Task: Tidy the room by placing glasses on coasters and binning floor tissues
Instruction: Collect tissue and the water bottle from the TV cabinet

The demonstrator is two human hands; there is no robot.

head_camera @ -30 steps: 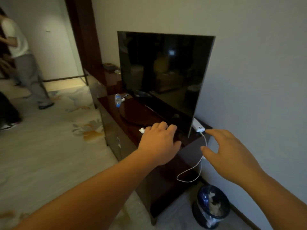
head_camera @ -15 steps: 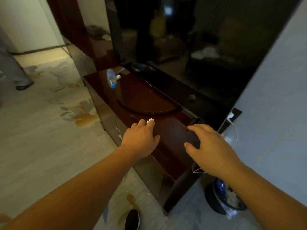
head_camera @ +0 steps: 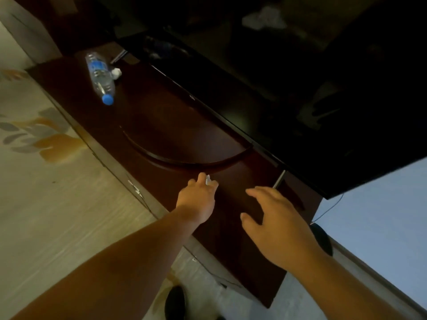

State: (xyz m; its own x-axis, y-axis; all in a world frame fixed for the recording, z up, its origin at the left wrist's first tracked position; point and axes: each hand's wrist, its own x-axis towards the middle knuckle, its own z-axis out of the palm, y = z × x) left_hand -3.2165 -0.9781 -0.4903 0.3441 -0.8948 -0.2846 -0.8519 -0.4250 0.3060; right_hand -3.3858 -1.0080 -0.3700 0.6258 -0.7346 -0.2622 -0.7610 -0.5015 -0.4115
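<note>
My left hand (head_camera: 198, 199) reaches over the dark wooden TV cabinet (head_camera: 161, 139) and pinches a small white tissue scrap (head_camera: 208, 180) between its fingertips. Hovering over the cabinet's near right end is my right hand (head_camera: 272, 222), fingers spread and holding nothing. Another crumpled white tissue (head_camera: 116, 72) lies at the far end of the cabinet, beside a bottle. No glasses or coasters are in view.
A plastic water bottle (head_camera: 100, 78) with a blue cap lies on its side at the cabinet's far end. The black TV screen (head_camera: 277, 77) fills the top right. A dark bin edge (head_camera: 323, 241) peeks from behind my right wrist. Patterned carpet (head_camera: 46, 181) lies left.
The view has moved closer and tilted down over the cabinet. Both hands came forward over its top; the left still holds the white scrap. The person at the left is out of view.
</note>
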